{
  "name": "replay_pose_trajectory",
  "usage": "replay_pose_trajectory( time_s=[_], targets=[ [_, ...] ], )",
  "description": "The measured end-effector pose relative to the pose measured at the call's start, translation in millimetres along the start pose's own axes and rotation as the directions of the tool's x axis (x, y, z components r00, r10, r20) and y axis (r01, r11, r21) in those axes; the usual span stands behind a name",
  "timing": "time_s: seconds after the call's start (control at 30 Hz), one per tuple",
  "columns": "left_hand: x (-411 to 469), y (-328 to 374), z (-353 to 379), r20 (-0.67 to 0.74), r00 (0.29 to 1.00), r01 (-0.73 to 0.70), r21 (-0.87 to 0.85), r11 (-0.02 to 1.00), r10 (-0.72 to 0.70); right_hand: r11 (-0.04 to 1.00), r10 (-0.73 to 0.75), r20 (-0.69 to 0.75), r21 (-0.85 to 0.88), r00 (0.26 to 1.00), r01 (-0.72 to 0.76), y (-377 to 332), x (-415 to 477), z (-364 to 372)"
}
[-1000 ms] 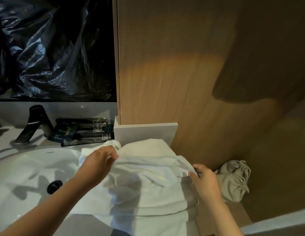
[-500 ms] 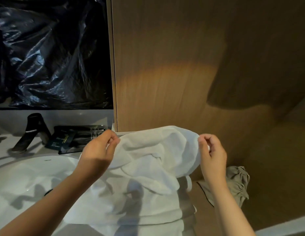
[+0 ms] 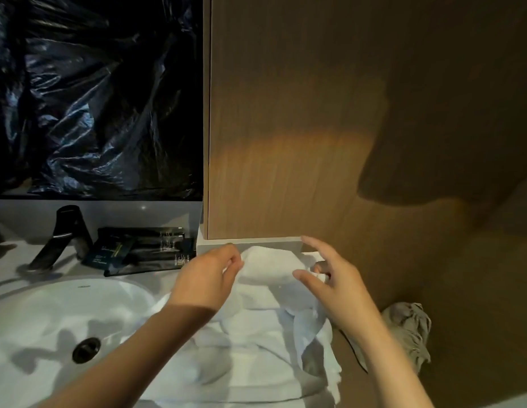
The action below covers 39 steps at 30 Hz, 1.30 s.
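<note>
Bathroom counter (image 3: 74, 273), pale, with a glossy white oval basin (image 3: 35, 319) at near left. Heaped right of the basin lies a white terry towel (image 3: 256, 348), top fold raised. The left hand (image 3: 209, 278) pinches the fold's left edge with curled fingers. The right hand (image 3: 336, 287) has thumb and forefinger spread, other fingers curled at the fold; grip cannot be told. Far left: angular black metal faucet (image 3: 68, 231).
</note>
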<state>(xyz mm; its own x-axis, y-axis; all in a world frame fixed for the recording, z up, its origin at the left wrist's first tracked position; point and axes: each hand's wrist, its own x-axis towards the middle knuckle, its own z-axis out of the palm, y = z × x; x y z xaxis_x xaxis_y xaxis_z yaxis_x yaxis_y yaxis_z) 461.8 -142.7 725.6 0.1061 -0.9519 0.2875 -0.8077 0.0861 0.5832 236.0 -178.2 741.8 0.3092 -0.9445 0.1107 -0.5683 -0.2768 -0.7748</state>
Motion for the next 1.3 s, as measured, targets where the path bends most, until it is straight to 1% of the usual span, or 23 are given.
replay_pose_trajectory(
  time_s=[0.03,0.07,0.23,0.33,0.4,0.5,0.57,0.63,0.73,0.77,0.8,0.83,0.9,0.93,1.0,1.07,1.13,1.2,1.3],
  targets=[
    [-2,-1,2,0.002,1.000,-0.012,-0.043,0.999,0.012,0.999,-0.040,-0.026,0.033,0.999,0.041,1,-2,9],
    [-4,-2,3,0.008,0.999,-0.031,-0.070,0.997,0.031,0.996,-0.066,-0.021,0.050,0.998,0.067,0,-3,17],
    [-6,-2,1,0.073,0.986,-0.143,-0.113,0.983,0.152,0.998,-0.064,0.107,-0.009,0.992,0.065,-6,7,41],
    [-7,-5,-2,0.092,0.980,-0.160,-0.150,0.976,0.175,0.988,-0.126,0.161,-0.065,0.979,0.138,-11,12,44],
    [-7,-7,-5,0.078,0.982,-0.154,-0.177,0.972,0.170,0.984,-0.154,0.153,-0.071,0.976,0.166,-14,14,45],
    [-7,-12,-8,0.082,0.985,-0.135,-0.195,0.971,0.154,0.985,-0.162,0.070,-0.048,0.984,0.165,-13,14,46],
    [-8,-19,-10,0.133,0.983,-0.105,-0.156,0.982,0.126,0.984,-0.175,-0.012,-0.017,0.984,0.175,-11,14,42],
    [-10,-30,-13,0.167,0.982,-0.067,-0.114,0.991,0.085,0.985,-0.167,-0.128,0.029,0.978,0.172,-10,16,32],
    [-12,-43,-21,0.141,0.989,-0.027,-0.111,0.993,0.042,0.988,-0.093,-0.363,0.082,0.927,0.131,-9,21,14],
    [-11,-45,-24,0.123,0.991,-0.033,-0.116,0.993,0.047,0.991,-0.063,-0.419,0.082,0.906,0.107,-8,23,9],
    [-11,-45,-26,0.091,0.994,-0.046,-0.119,0.992,0.057,0.995,-0.026,-0.437,0.075,0.899,0.066,-7,24,5],
    [-10,-44,-29,0.044,0.996,-0.065,-0.121,0.991,0.071,0.998,0.005,-0.415,0.061,0.910,0.022,-6,24,3],
    [-6,-37,-35,-0.065,0.993,-0.109,-0.116,0.987,0.102,0.998,0.057,-0.298,0.034,0.953,-0.049,-8,21,2],
    [-3,-32,-37,-0.104,0.988,-0.122,-0.106,0.987,0.111,0.999,0.050,-0.241,0.027,0.969,-0.044,-9,18,3],
    [1,-22,-42,-0.140,0.981,-0.141,-0.066,0.988,0.130,0.999,-0.016,-0.162,0.035,0.987,0.022,-13,11,8],
    [2,-13,-45,-0.156,0.972,-0.183,-0.025,0.983,0.177,0.993,-0.103,-0.074,0.045,0.992,0.107,-20,6,17],
    [2,-6,-46,-0.148,0.965,-0.218,-0.007,0.976,0.215,0.985,-0.161,0.007,0.061,0.987,0.160,-27,4,28],
    [1,-2,-46,-0.123,0.964,-0.237,0.001,0.972,0.235,0.979,-0.191,0.038,0.073,0.981,0.188,-34,6,37],
    [-2,1,-46,-0.109,0.966,-0.237,-0.002,0.972,0.235,0.971,-0.240,0.046,0.013,0.970,0.239,-40,10,45]
  ],
)
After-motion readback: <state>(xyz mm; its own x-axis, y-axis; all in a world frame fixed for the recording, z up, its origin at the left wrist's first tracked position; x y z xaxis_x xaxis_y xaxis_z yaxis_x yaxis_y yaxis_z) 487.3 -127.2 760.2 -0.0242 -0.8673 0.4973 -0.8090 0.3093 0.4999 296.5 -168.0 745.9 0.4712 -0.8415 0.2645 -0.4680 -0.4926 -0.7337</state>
